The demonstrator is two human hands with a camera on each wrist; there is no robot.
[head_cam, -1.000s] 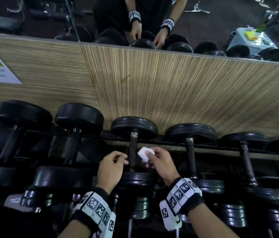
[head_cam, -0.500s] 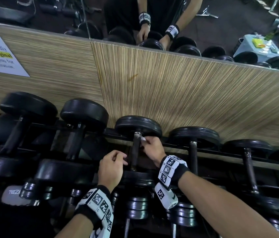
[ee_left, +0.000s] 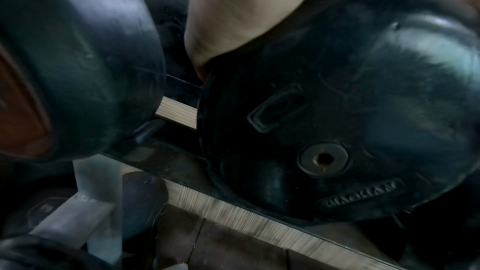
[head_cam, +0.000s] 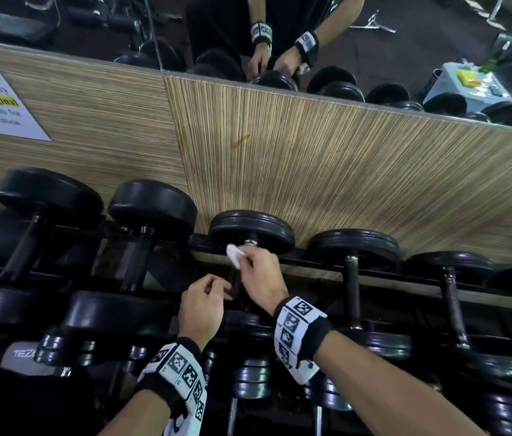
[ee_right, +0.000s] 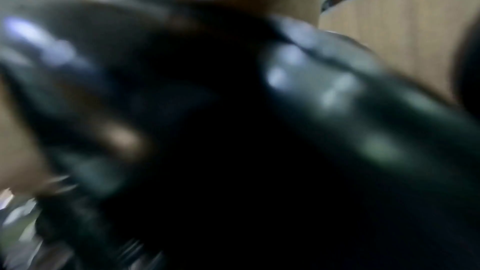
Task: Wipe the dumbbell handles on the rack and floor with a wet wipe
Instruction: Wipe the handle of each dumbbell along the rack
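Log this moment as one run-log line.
right hand: pinches wet wipe at dumbbell handle top | left hand: loosely curled, holds nothing | right wrist view: blurred

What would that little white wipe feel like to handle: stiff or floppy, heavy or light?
Probably floppy: the wet wipe is bunched and creased where the right hand pinches it beside the dumbbell handle. Likely very light, since fingertips alone carry it. If damp, it may cling to the metal rather than slide, though the pictures cannot show wetness.
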